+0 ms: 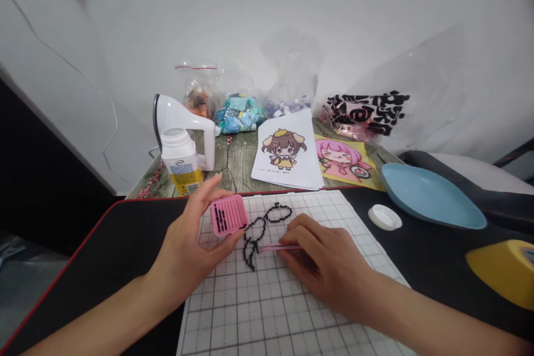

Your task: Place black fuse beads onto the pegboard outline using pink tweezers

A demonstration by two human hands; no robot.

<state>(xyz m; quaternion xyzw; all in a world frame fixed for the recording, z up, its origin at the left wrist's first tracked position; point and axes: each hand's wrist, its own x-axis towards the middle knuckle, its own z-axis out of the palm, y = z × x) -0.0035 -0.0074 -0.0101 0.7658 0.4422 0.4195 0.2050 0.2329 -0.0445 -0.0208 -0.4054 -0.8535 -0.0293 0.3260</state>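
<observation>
My left hand [192, 239] grips a small pink ridged tray [236, 214] by its edges, tilted above the board; dark beads lie in its left grooves. Between the thumb and fingers of my right hand [317, 250] are pink tweezers [279, 247], their tips pointing left at the black bead outline [255, 245]. That outline of small black beads stands on a white gridded pegboard [292, 300], with loops reaching up and to the right. Whether the tweezers hold a bead is too small to tell.
Behind the board are a white bottle [179, 156], a white handled appliance [179, 117], printed sheets [286, 150], a pink-haired picture [342, 161] and bagged supplies [240, 114]. At right are a white lid [384, 217], a blue tray [434, 194] and a yellow object [503, 272].
</observation>
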